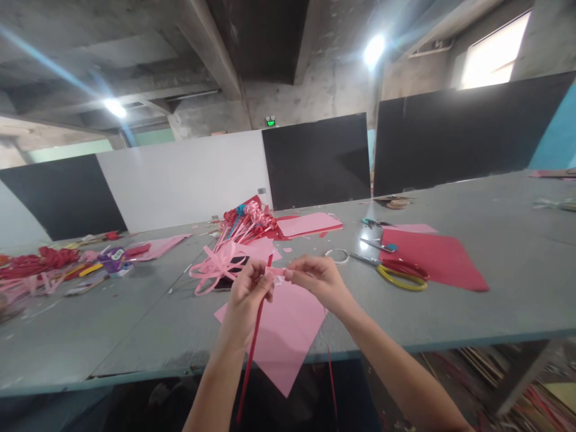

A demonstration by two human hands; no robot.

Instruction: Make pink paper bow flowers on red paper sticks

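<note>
Closed round a thin red stick (pixel 252 345), my left hand (pixel 246 294) also pinches one end of a short pink paper strip (pixel 278 272). The stick slants down below the table edge, and its top shows just above my fingers. With thumb and finger, my right hand (pixel 317 281) grips the strip's other end, so it spans the gap between both hands. Under them lies a pink paper sheet (pixel 288 336), one corner hanging over the edge. Pink paper loops (pixel 218 267) lie left of my left hand, partly over a dark flat object (pixel 227 283).
Large scissors with red and yellow handles (pixel 402 275) lie right, by red paper (pixel 443 261) and a tape ring (pixel 337 256). Behind are bundled paper flowers (pixel 247 219) and stacked pink sheets (pixel 310 224). A purple packet (pixel 116 261) and red paper pieces (pixel 54 259) lie left.
</note>
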